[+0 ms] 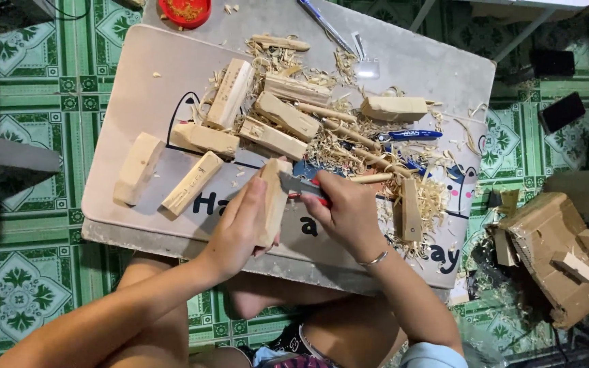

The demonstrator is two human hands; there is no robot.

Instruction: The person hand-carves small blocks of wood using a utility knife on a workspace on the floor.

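The left hand [240, 228] grips a pale wooden block [272, 201] upright near the front edge of the low table [438, 68]. The right hand [349, 211] holds a red-handled knife [305, 187] with its blade against the block. More wooden blocks [253, 116] and curled shavings [349, 146] lie across the table's middle. A red lid [184, 11] sits at the far left corner, and a blue pen [409, 135] rests toward the right edge.

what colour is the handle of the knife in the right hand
Red, what shows of the knife handle beside the right hand, in the head view.
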